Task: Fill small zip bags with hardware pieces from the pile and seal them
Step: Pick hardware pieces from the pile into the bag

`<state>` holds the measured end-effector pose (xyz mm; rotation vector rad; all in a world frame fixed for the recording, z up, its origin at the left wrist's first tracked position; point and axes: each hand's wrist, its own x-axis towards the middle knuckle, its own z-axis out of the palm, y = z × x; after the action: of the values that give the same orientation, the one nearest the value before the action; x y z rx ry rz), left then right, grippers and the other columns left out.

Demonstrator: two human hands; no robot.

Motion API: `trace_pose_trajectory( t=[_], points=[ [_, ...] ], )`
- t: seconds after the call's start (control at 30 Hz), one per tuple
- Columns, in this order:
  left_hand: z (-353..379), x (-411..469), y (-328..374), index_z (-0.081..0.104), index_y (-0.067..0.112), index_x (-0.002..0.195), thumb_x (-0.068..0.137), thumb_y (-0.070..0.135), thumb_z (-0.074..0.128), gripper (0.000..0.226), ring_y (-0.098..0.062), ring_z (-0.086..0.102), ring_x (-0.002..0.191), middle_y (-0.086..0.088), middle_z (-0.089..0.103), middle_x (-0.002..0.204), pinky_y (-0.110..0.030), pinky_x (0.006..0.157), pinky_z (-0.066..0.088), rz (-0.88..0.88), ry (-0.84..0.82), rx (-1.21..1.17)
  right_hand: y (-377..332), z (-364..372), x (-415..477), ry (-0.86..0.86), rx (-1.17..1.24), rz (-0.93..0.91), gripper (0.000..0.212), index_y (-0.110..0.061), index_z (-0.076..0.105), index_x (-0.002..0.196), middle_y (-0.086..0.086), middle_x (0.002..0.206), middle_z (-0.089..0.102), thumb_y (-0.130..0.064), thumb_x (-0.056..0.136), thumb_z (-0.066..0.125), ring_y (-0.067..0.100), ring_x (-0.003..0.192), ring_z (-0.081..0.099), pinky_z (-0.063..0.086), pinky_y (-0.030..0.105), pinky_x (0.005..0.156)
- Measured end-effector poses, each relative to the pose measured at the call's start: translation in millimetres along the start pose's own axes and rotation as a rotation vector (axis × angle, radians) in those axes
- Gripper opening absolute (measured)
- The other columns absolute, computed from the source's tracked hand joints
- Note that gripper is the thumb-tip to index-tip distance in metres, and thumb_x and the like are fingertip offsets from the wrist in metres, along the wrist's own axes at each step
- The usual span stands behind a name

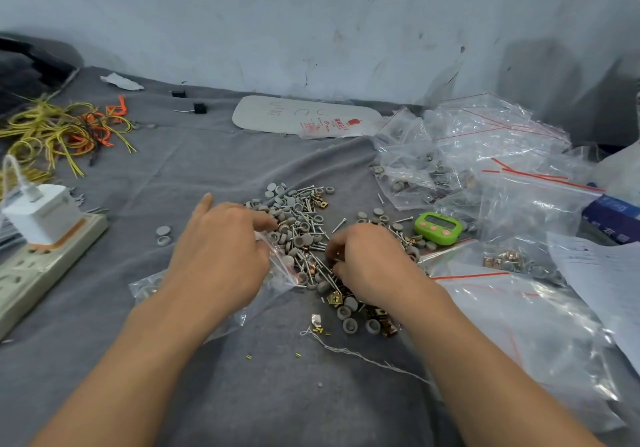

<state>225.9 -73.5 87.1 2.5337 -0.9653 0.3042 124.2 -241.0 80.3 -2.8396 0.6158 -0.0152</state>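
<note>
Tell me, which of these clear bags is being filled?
The small zip bag pinched by the left hand, its mouth at the hardware pile. The other bags lie heaped on the right, held by neither hand.

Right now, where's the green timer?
In the head view, the timer sits on the right, between the pile and the bags, just past the right hand.

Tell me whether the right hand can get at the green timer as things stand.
Probably yes: the green timer lies uncovered just right of the right hand, only loose screws between, though its fingers pinch pieces.
</note>
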Motion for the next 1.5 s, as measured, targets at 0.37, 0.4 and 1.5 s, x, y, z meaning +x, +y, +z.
trace_pose_trajectory(
  t=[0.37,0.4,1.5],
  points=[
    [0.1,-9.7,2.7,0.073,0.034,0.118,0.091,0.021,0.063,0.031,-0.011,0.053,0.128,0.009,0.068,0.13,-0.031,0.124,0.003,0.018,-0.043,-0.039,5.0,0.5,5.2,0.112,0.152,0.096,0.02,-0.027,0.075,0.082,-0.004,0.069,0.063,-0.024,0.098,0.063,0.016,0.069,0.059,0.038,0.025,0.067],
    [0.3,-10.7,4.9,0.074,0.034,0.117,0.092,0.023,0.064,0.029,-0.011,0.053,0.127,0.009,0.069,0.128,-0.03,0.124,0.006,0.014,-0.038,-0.07,7.2,-2.5,3.9,0.145,0.244,0.1,0.021,-0.026,0.077,0.083,-0.009,0.065,0.063,-0.027,0.099,0.063,0.009,0.063,0.058,0.038,0.023,0.065],
    [-7.9,-22.1,43.8,0.069,0.054,0.105,0.079,0.051,0.062,0.027,-0.014,0.069,0.097,0.02,0.076,0.092,-0.041,0.084,0.054,0.047,0.107,-0.434,-3.5,-25.8,-20.9,0.04,1.008,0.092,0.023,-0.013,0.078,0.073,0.009,0.068,0.075,-0.009,0.094,0.068,0.014,0.054,0.064,0.047,0.018,0.052]
  ],
)
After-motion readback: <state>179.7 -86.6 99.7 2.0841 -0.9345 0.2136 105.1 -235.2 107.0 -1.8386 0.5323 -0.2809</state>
